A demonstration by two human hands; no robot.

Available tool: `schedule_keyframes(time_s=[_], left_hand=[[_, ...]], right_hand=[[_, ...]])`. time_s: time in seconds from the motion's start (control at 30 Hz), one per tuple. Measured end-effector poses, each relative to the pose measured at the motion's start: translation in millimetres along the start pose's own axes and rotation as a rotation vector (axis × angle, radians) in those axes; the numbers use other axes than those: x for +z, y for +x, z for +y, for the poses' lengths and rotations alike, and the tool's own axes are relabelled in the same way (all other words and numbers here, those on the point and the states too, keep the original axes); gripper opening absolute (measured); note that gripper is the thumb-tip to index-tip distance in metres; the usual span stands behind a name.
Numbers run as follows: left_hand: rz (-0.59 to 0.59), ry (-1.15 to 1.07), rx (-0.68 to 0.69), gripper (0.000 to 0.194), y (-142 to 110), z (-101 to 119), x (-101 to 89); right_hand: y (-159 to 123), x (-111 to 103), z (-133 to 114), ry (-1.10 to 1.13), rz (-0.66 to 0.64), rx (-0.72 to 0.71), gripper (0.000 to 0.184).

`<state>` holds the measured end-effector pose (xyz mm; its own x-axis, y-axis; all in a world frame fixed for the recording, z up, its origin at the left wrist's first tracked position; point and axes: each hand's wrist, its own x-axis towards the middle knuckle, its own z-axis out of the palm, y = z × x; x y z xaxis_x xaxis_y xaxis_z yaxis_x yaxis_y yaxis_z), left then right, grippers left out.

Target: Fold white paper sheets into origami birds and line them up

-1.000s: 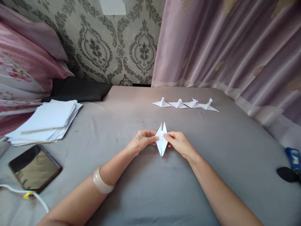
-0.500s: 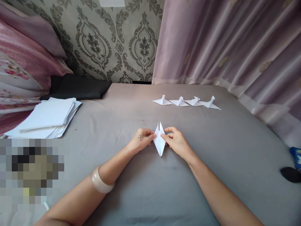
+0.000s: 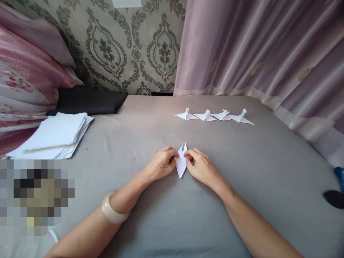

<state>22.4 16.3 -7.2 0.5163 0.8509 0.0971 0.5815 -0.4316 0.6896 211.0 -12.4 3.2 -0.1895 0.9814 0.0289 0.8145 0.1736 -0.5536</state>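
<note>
A folded white paper (image 3: 181, 164), shaped like a narrow diamond with two points split at its far end, is held between both hands over the grey sheet. My left hand (image 3: 163, 163) pinches its left edge, thumb and fingers together. On the opposite edge, my right hand (image 3: 200, 165) grips the paper between thumb and curled fingers. Fingertips cover part of both side edges. A pale bangle (image 3: 114, 211) circles my left wrist.
Several folded paper cranes (image 3: 206, 115) stand in a row farther back on the grey sheet (image 3: 139, 136). At left lies a stack of white paper (image 3: 56, 130), with a black folded item (image 3: 88, 100) behind it. A dark rounded object (image 3: 333, 199) sits at the right edge.
Both hands have shifted their hold on the folded paper, with the fingers now curled more over its edges. The paper has turned and tilted slightly.
</note>
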Motion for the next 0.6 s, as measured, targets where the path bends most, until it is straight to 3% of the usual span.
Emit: schedule_keyframes(time_s=[0.17,0.6], left_hand=[[-0.088,-0.045,0.002,0.031,-1,1,-11.9],[-0.169,-0.131,-0.016,0.02,2,-3,-21.1]], right_hand=[[-7,-7,7,0.082,-0.091,-0.04,0.029],[-21,-2,2,0.13,-0.024,0.023,0.018]])
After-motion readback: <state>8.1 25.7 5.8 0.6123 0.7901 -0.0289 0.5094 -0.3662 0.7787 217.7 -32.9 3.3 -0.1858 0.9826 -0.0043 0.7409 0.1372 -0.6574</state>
